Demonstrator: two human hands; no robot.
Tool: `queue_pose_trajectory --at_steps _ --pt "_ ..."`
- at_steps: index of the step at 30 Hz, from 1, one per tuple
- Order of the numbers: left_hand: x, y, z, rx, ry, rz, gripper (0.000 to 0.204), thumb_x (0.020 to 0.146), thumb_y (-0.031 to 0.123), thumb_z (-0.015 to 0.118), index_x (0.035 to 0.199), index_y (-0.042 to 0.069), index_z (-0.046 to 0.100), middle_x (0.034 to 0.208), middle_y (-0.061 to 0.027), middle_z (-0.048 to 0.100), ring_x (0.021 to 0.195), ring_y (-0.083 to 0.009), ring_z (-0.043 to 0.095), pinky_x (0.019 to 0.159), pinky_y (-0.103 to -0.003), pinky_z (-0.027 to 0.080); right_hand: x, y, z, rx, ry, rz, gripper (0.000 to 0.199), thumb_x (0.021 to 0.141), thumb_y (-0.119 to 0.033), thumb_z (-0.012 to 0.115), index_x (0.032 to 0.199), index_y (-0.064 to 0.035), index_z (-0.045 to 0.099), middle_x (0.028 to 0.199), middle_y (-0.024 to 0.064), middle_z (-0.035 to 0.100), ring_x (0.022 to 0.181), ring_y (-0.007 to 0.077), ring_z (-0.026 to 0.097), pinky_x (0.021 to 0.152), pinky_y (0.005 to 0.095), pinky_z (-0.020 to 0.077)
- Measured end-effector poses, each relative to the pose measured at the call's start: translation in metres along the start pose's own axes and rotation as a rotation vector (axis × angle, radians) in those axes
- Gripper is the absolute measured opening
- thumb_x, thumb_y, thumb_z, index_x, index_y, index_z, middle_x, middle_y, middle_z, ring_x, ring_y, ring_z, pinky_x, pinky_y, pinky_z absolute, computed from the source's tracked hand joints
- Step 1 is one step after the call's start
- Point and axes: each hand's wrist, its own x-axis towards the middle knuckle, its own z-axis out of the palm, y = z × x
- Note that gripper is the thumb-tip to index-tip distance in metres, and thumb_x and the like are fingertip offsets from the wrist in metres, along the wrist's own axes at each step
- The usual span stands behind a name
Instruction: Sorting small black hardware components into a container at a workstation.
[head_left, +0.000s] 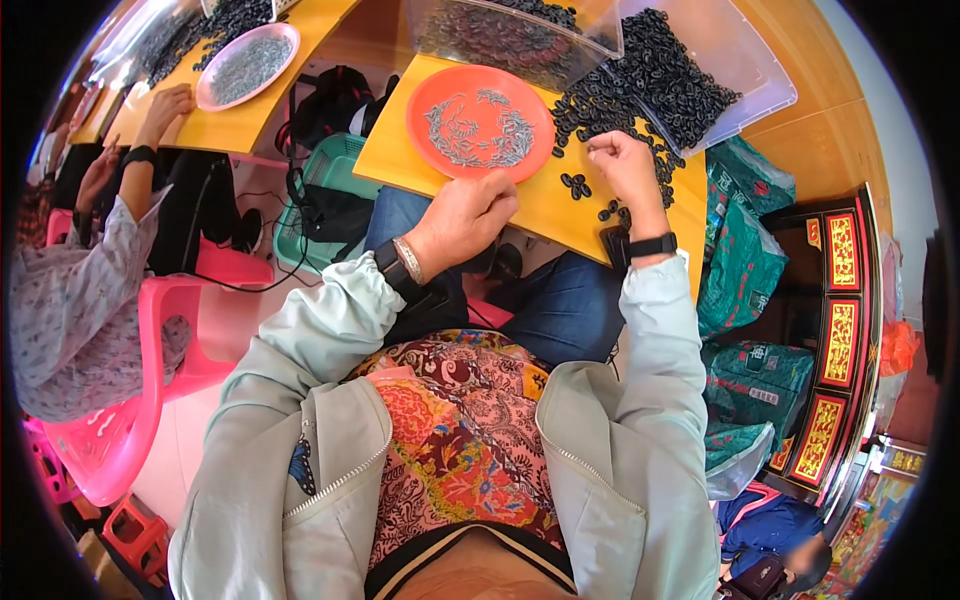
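The fisheye rim swallows a good deal here: the far end of the yellow table is cut off at the top, and so is the clear plastic bin on it, which spills a heap of small black rings, far too many to count. A second clear container beside it holds more dark pieces, blurred behind its wall. There are two yellow tables, the nearer one in front of the person and another to the left, where a neighbour in a flowered sleeve sits on a pink plastic chair, face out of view. That table carries one pink plate of grey bits; the near one carries one orange plate with thin grey metal pieces scattered in a ring on it. Green printed sacks are piled to the right against a black and gold cabinet. The left hand rests at the table's near edge, just below the orange plate, fingers curled under so I cannot tell what, if anything, they hold. The right hand is closed in a loose fist among the loose black rings; whether it pinches one is hidden. One dark band sits on each wrist, and about five stray rings lie between the hands.
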Motion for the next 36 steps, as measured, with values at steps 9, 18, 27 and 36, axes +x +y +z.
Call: queue_pose_trajectory --at_steps 9,18,27,36 --pt "-0.003 -0.001 -0.004 -0.608 -0.035 -0.428 0.014 0.093 0.017 0.045 0.096 0.006 0.053 0.068 0.0008 0.053 0.057 -0.0069 0.052 0.049 -0.018 0.039 -0.063 -0.09 0.049 0.561 -0.358 0.0 0.013 0.079 -0.002 0.064 0.091 0.002 0.065 0.077 0.0028 0.065 0.069 0.0067 0.059 0.064 0.0207 0.0472" --pt "0.001 0.002 -0.017 -0.623 0.021 -0.443 0.014 0.092 0.017 0.045 0.086 0.006 0.052 0.066 0.0006 0.052 0.055 -0.0067 0.051 0.048 -0.018 0.037 -0.038 -0.106 0.038 0.552 -0.518 0.007 0.012 0.079 -0.003 0.064 0.09 0.0013 0.065 0.079 0.0034 0.066 0.074 0.008 0.061 0.067 0.0224 0.048" --pt "0.003 0.009 -0.019 -0.644 0.043 -0.473 0.012 0.087 0.015 0.047 0.08 0.006 0.051 0.062 0.0013 0.048 0.053 -0.0066 0.047 0.048 -0.02 0.036 0.055 -0.07 0.064 -0.57 -0.235 -0.379 0.024 0.075 -0.015 0.061 0.095 -0.0034 0.067 0.085 0.0149 0.067 0.078 0.0277 0.065 0.071 0.035 0.0501" --pt "-0.002 0.003 -0.003 -0.529 0.053 -0.297 0.012 0.085 0.011 0.048 0.077 0.002 0.051 0.061 0.0012 0.045 0.054 -0.0072 0.045 0.049 -0.022 0.038 0.051 -0.077 0.06 -0.446 -0.233 -0.335 0.015 0.074 -0.016 0.059 0.084 -0.0081 0.068 0.076 0.0139 0.065 0.074 0.0315 0.063 0.067 0.0388 0.0494"
